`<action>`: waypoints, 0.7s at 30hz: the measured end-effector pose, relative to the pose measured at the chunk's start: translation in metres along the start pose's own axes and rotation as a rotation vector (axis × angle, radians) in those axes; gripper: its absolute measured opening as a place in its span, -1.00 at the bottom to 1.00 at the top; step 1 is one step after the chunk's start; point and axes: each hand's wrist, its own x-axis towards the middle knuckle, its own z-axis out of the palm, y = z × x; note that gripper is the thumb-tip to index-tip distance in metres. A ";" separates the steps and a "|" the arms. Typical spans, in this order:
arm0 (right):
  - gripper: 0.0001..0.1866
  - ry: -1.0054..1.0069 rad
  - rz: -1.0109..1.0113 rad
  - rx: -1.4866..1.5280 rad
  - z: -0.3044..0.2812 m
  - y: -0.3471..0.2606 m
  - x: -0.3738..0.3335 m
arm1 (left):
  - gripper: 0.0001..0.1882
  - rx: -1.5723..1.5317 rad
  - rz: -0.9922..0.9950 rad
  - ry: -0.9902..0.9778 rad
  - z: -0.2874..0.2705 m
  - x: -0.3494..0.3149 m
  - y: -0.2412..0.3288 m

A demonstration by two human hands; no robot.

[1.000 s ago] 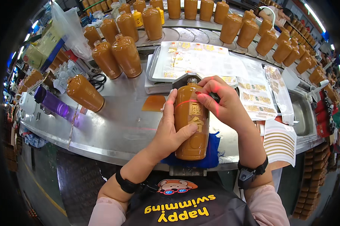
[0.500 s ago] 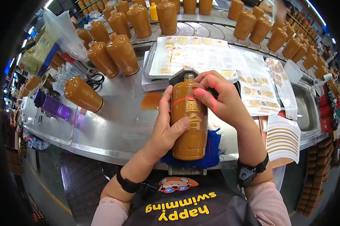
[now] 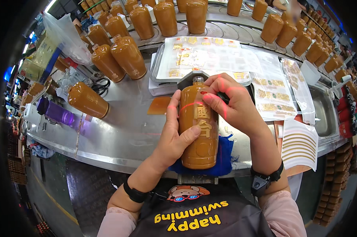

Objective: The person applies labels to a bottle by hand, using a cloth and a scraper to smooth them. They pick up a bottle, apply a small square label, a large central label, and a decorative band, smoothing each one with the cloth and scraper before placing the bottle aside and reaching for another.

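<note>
In front of me a glossy brown bottle with a clear neck lies tilted away on a blue cloth. Raised gold characters run down its face, with a small red mark above them. My left hand is closed around the bottle's left side, its thumb across the front. At the bottle's upper right, my right hand has thumb and fingers pinched together beside the red mark. Whatever is between those fingertips is too small to make out. A thin red light line crosses the bottle and my right fingers.
Behind the bottle, a tray carries sheets of gold decals. More decal sheets and a sheet of gold strips lie to the right, by a sink. Brown bottles stand left; others ride a curved conveyor.
On the conveyor the brown bottles have shifted to the right. Both my hands and the bottle they hold stay almost in place.
</note>
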 end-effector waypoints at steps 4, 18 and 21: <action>-0.84 0.004 -0.009 -0.014 0.000 0.000 -0.001 | -0.02 0.034 0.019 0.003 -0.001 0.000 -0.003; -0.85 -0.038 0.031 -0.035 -0.005 -0.002 -0.002 | -0.03 0.039 0.023 0.008 0.002 -0.001 -0.002; -0.87 -0.030 0.146 0.000 -0.004 -0.004 -0.007 | -0.03 0.039 0.016 0.006 0.004 -0.001 -0.001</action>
